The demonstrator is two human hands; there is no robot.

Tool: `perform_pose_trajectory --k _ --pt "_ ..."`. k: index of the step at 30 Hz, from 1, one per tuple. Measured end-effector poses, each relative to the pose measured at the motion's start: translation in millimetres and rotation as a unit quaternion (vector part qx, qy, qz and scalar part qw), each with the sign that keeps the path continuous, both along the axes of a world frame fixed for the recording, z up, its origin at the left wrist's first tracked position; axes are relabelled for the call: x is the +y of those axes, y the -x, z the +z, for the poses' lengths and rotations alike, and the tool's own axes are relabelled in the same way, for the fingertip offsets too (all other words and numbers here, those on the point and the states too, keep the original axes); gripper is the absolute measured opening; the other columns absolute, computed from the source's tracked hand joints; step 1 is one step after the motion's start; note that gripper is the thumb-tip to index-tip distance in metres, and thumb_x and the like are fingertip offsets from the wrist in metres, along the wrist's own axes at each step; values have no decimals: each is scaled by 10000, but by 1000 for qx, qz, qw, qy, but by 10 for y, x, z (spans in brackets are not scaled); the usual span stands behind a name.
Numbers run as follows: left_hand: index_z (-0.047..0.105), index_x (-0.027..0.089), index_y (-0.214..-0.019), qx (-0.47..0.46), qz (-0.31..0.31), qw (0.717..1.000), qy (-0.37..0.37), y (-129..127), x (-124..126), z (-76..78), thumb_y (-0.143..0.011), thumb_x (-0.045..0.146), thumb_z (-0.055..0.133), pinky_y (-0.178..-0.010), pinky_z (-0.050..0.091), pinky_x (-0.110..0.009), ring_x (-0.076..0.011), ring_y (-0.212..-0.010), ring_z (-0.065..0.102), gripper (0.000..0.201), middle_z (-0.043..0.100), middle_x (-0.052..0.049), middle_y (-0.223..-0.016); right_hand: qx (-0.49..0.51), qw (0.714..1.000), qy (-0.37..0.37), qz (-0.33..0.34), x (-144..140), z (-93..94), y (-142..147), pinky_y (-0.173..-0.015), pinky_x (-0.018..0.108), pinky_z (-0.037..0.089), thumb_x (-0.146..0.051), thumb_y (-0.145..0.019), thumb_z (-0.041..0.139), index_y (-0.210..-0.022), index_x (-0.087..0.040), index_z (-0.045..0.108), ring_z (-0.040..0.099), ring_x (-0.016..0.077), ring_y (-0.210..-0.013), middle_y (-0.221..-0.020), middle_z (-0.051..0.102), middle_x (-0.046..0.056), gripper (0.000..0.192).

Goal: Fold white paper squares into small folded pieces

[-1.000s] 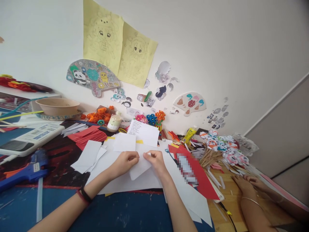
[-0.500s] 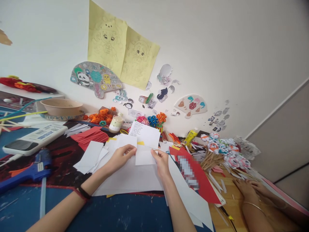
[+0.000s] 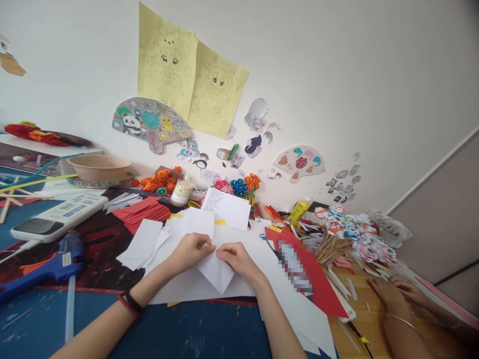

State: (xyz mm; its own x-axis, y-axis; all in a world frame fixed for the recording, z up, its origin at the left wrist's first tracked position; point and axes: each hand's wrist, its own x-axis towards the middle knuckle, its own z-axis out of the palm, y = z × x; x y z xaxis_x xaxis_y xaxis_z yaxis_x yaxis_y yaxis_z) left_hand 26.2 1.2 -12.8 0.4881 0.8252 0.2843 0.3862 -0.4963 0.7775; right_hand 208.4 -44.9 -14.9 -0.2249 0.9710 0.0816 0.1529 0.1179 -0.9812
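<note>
A small white sheet of paper (image 3: pixel 220 274), its lower corner pointing toward me and a crease running down it, hangs between my two hands. My left hand (image 3: pixel 195 251) pinches its upper left part, and my right hand (image 3: pixel 235 255) pinches the upper right, the fingertips almost meeting. Beneath lie larger white sheets (image 3: pixel 168 291). Just behind my left hand is a stack of white squares (image 3: pixel 198 222). A white card with handwriting (image 3: pixel 228 209) stands behind them. Smaller white pieces (image 3: pixel 140 244) lie left of my left forearm.
A blue glue gun (image 3: pixel 63 262) and a white device (image 3: pixel 60 217) lie left. Red paper strips (image 3: pixel 144 214), a bottle (image 3: pixel 182 191) and orange flowers (image 3: pixel 160 180) stand behind. On the right are a red sheet (image 3: pixel 318 284), wrapped bundles on sticks (image 3: pixel 337 244) and another person's hands (image 3: pixel 389 294).
My hands have come closer together. The white paper has turned from lying square to hanging with a corner down, and a crease now shows. The camera view has shifted slightly.
</note>
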Motion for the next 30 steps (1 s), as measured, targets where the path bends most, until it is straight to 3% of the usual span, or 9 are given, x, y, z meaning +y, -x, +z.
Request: perform_pose_trajectory --k 5,9,13,15,20,24,26,30 --pt "657 173 -602 25 28 999 -25 -1 6 25 -720 410 537 -516 259 -226 -124 -525 419 290 506 22 -504 -21 1000 -22 -2 45 -63 -13 -446 205 275 -208 -703 590 -576 -149 643 380 82 -458 -474 483 -43 150" --pt "649 177 -601 -6 132 991 -13 218 157 118 -710 429 538 -508 283 -227 -141 -525 459 296 531 13 -490 -5 1000 -8 18 39 -26 -89 -434 216 358 -218 -699 557 -567 -150 627 461 106 -455 -503 527 -17 164" --pt "645 162 -695 -104 238 965 17 415 268 139 -721 492 536 -492 283 -215 -136 -549 469 349 554 14 -552 0 1000 -10 15 20 5 -97 -441 221 384 -256 -722 564 -556 -144 606 477 106 -457 -527 540 -2 205" --pt "645 153 -732 -156 216 963 51 414 255 125 -717 523 551 -472 269 -210 -118 -523 445 382 543 23 -553 3 1000 -23 -4 18 5 -58 -479 225 405 -303 -764 561 -639 -139 623 502 106 -486 -578 562 6 215" --pt "640 144 -736 -208 81 967 122 201 68 127 -726 539 562 -445 270 -199 -91 -483 398 403 491 39 -512 34 997 -38 -52 52 -34 29 -509 224 423 -434 -810 551 -902 -166 580 552 119 -575 -773 598 37 285" --pt "650 142 -756 -218 48 966 131 89 -73 178 -741 515 561 -472 322 -203 -104 -533 445 384 558 10 -587 63 988 -62 -123 75 -56 35 -543 227 440 -450 -757 619 -1020 -225 511 563 135 -666 -864 573 17 362" --pt "652 141 -757 -216 29 966 138 74 -106 195 -747 501 555 -484 348 -210 -115 -556 476 372 597 -8 -636 71 985 -69 -142 64 -37 42 -583 234 447 -449 -750 628 -1022 -229 529 562 151 -726 -866 574 14 364" --pt "658 149 -754 -188 -17 973 135 56 -127 177 -730 432 583 -525 385 -219 -142 -624 543 293 642 -19 -691 85 990 -49 -106 12 41 78 -638 265 438 -460 -773 599 -823 -167 613 562 178 -722 -763 611 30 298"
